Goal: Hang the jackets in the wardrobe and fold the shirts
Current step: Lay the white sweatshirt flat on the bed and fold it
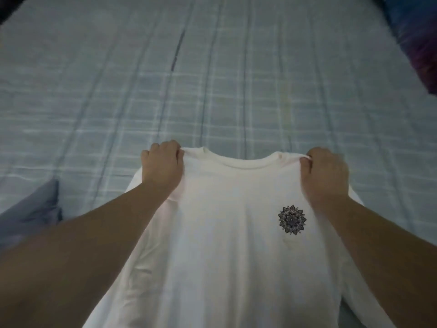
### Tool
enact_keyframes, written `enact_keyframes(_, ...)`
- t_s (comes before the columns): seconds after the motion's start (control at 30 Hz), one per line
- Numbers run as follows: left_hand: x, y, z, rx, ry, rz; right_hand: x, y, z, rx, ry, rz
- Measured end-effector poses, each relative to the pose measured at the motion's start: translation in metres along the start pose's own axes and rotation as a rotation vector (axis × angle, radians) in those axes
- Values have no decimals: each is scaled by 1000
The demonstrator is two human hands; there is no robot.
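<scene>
A white T-shirt (227, 245) with a small dark flower print on its chest hangs stretched in front of me, collar uppermost, above the bed. My left hand (162, 165) grips the shirt's left shoulder seam with curled fingers. My right hand (325, 172) pinches the right shoulder seam the same way. The shirt's lower hem runs out of view at the bottom.
A bed with a pale blue checked sheet (212, 79) fills the view beyond the shirt. A grey-blue garment (33, 209) lies crumpled at the left edge. A dark blue and purple cloth (416, 43) lies at the top right corner.
</scene>
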State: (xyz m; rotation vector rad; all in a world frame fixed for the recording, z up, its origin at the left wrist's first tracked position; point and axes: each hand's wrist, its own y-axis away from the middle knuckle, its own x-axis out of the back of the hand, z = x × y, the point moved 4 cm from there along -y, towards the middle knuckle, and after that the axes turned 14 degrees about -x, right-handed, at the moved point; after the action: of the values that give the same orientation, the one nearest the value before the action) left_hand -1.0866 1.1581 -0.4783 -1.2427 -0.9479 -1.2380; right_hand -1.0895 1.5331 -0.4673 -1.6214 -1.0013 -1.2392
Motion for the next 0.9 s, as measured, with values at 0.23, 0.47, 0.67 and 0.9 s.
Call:
enact_keyframes(0.23, -47, 3, -7, -8, 50, 32, -46, 4, 5, -20, -25, -17)
enact_keyframes(0.47, -31, 38, 40, -341, 76, -102, -27, 51, -17, 205, -134, -74)
enact_keyframes(0.67, -65, 49, 49, -250, -17, -319, -61, 69, -12, 174, 188, -294)
enact_keyframes(0.9, -81, 48, 46, -250, -55, -294, -76, 65, -10, 176, 176, -280)
